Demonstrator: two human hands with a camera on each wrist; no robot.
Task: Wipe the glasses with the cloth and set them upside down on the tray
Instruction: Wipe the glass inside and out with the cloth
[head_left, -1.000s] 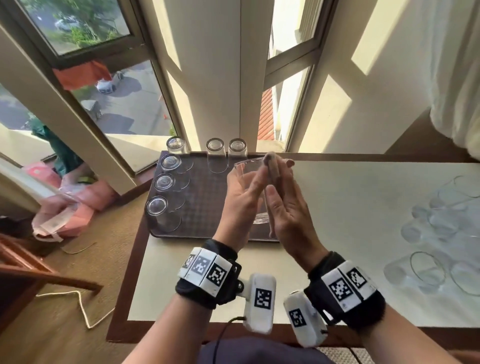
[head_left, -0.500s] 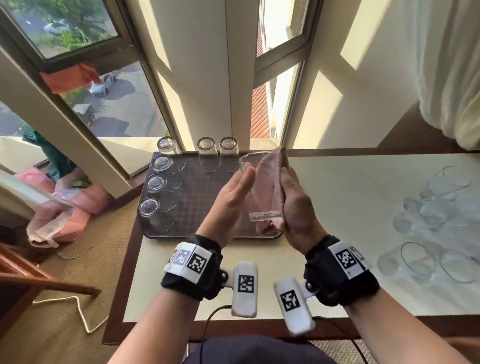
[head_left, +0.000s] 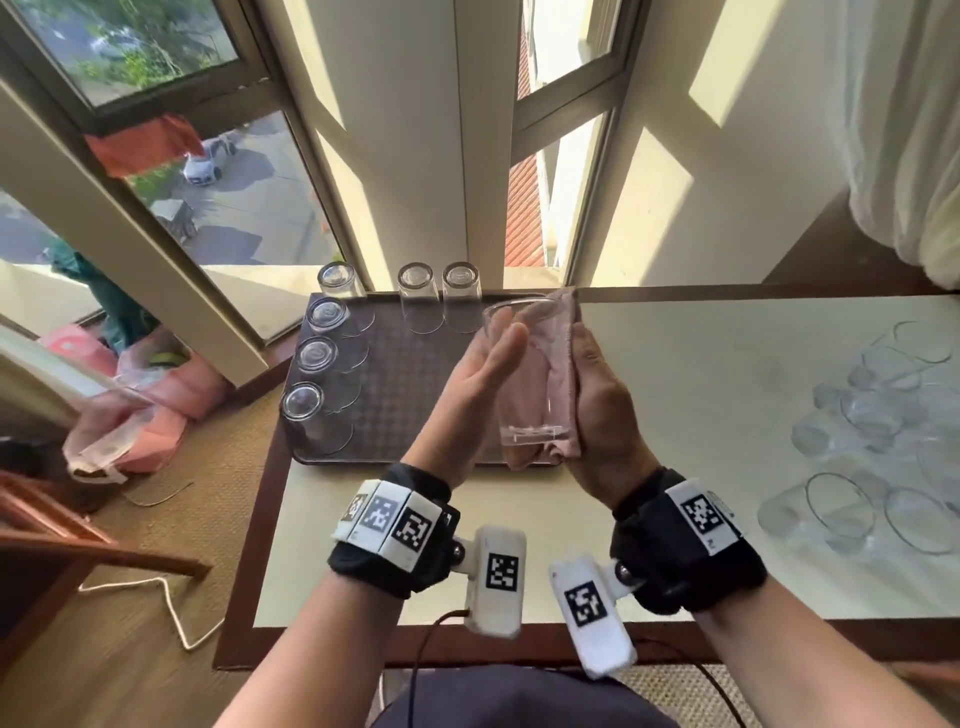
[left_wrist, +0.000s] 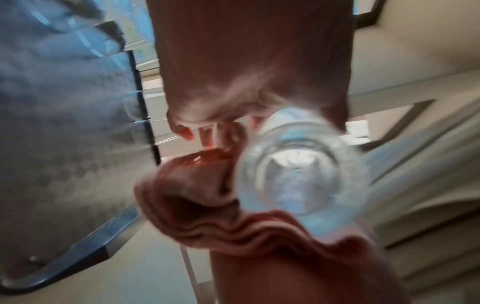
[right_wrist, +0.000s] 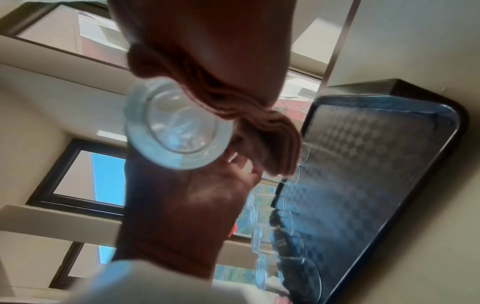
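Clear glass (head_left: 524, 374) upright above dark tray (head_left: 400, 395), pink cloth (head_left: 558, 364) against it, six glasses (head_left: 317, 358) upside down

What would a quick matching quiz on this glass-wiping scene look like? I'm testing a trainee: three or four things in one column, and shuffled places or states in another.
Things:
1. held glass
2. pink cloth
3. tray
4. unwiped glasses

Places or states:
A. lying on their sides, right end of the table
B. between both hands, mouth away from the person
C. under the right hand, against the glass
D. carries six upside-down glasses

Pairs: 1-B, 2-C, 3-D, 4-A
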